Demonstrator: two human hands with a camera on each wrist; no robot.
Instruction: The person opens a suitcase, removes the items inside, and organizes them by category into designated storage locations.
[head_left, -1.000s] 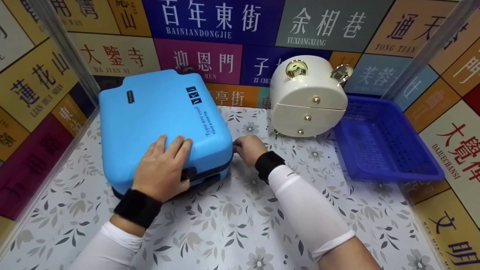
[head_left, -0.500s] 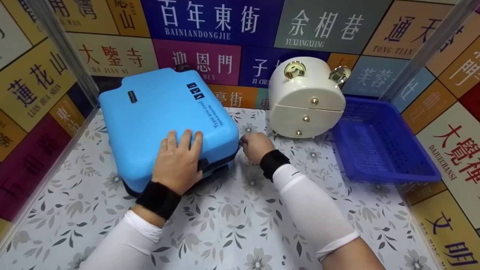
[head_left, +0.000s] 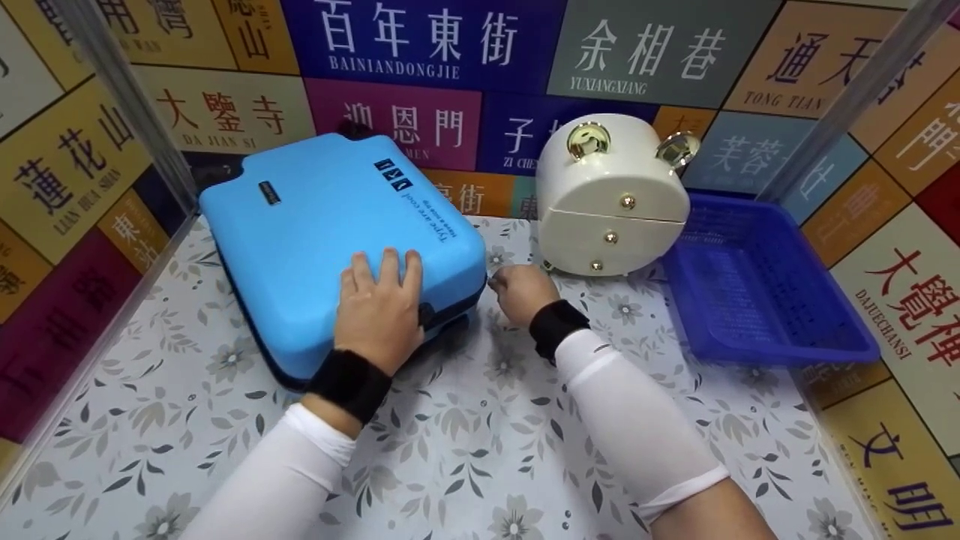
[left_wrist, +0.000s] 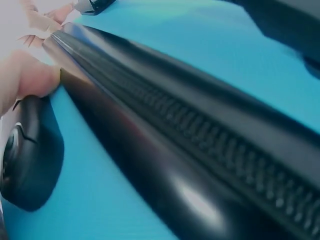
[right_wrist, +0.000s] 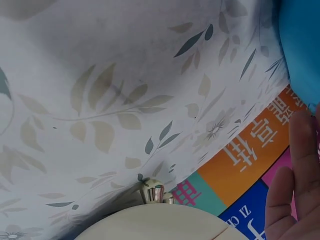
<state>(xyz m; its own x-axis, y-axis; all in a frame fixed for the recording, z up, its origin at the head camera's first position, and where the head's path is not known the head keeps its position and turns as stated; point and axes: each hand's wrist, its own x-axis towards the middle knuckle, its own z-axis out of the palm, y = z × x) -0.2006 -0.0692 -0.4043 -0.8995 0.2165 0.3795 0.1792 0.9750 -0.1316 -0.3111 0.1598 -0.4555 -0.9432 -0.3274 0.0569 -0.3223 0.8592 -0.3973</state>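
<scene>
A light blue hard-shell suitcase (head_left: 315,225) lies flat on the table, its side turned toward me. My left hand (head_left: 379,315) rests on its lid near the front edge, fingers straight; the thumb reaches down the side. In the left wrist view, a zipper (left_wrist: 200,130) with meshed teeth runs between black trim strips, near a black side fitting (left_wrist: 35,155). At the suitcase's right corner, my right hand (head_left: 525,295) has curled fingers pinching a small dark piece at the zipper line, seemingly a zipper pull. That piece is mostly hidden by the fingers.
A cream drawer box (head_left: 615,202) with gold knobs and round gold ears stands at the back, right of the suitcase. Beside it sits a blue plastic basket (head_left: 787,352). Printed panels (head_left: 420,37) wall in the flower-patterned table (head_left: 465,457).
The suitcase has turned slightly, its near end shifting right. My left hand has moved right along with it. My right hand has drifted a little to the right, still pinching at the corner.
</scene>
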